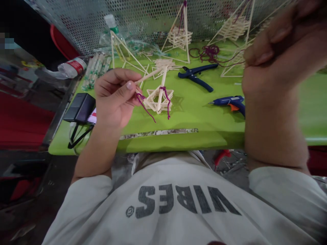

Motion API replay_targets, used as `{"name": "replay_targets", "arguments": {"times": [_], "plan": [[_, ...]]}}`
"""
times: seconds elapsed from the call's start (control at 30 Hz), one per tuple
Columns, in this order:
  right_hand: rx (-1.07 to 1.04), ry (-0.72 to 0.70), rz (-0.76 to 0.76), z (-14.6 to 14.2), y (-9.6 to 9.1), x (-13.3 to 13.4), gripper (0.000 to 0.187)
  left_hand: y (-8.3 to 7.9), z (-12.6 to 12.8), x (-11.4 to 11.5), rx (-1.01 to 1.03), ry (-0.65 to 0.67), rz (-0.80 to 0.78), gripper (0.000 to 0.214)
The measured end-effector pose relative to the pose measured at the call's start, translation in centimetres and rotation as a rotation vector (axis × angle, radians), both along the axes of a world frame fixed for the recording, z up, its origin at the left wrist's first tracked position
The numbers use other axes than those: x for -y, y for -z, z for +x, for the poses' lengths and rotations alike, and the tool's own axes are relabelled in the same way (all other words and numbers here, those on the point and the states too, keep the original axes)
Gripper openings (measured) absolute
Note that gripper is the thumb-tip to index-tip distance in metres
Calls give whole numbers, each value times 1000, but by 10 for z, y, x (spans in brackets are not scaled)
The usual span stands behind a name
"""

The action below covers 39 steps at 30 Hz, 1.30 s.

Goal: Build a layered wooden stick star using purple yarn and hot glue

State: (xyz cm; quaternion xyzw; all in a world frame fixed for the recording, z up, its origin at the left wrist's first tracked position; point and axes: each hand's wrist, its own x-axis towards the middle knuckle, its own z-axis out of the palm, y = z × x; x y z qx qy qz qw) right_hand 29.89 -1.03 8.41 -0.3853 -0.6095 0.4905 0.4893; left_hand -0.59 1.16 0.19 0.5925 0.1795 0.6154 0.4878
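My left hand (pixel 116 95) pinches the top of a thin wooden stick frame (pixel 159 97), a small star-shaped stack of sticks resting on the green table (pixel 209 119). Purple yarn (pixel 167 102) is wound round its upright stick and hangs in two loose ends. My right hand (pixel 278 58) is raised close to the camera at the upper right, fingers curled into a loose fist. What it holds, if anything, is hidden.
A blue glue gun (pixel 230 102) and blue cutters (pixel 195 75) lie right of the frame. Several finished stick pyramids (pixel 180 35) stand at the back by a perforated metal screen, with a tangle of purple yarn (pixel 209 52). Plastic bottles (pixel 73 66), stick bundles and a black adapter (pixel 80 107) sit left.
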Motion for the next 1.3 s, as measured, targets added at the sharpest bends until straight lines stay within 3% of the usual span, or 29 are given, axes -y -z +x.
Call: {"name": "replay_targets", "arguments": {"times": [0.17, 0.3, 0.37, 0.43, 0.53, 0.83, 1.03, 1.3], "plan": [[76, 82, 69, -10, 19, 15, 43, 2, 0, -5, 68, 79, 102, 24], [-13, 199, 332, -23, 46, 26, 31, 1, 4, -4, 24, 20, 43, 21], [-53, 92, 379, -32, 57, 27, 29, 1, 6, 0, -15, -18, -2, 24], [-86, -13, 342, -39, 64, 28, 30, 2, 8, 3, -31, -41, -19, 26], [-129, -63, 255, -45, 71, 26, 28, 5, 7, 5, -72, -51, -54, 28], [-169, -147, 140, -44, 72, 28, 32, 10, 7, 2, -110, -3, -67, 25], [-138, -137, 219, -43, 70, 31, 19, 6, 9, 5, -115, -40, -65, 28], [-112, -108, 248, -43, 68, 27, 28, 4, 6, 4, -70, -23, -51, 24]]}}
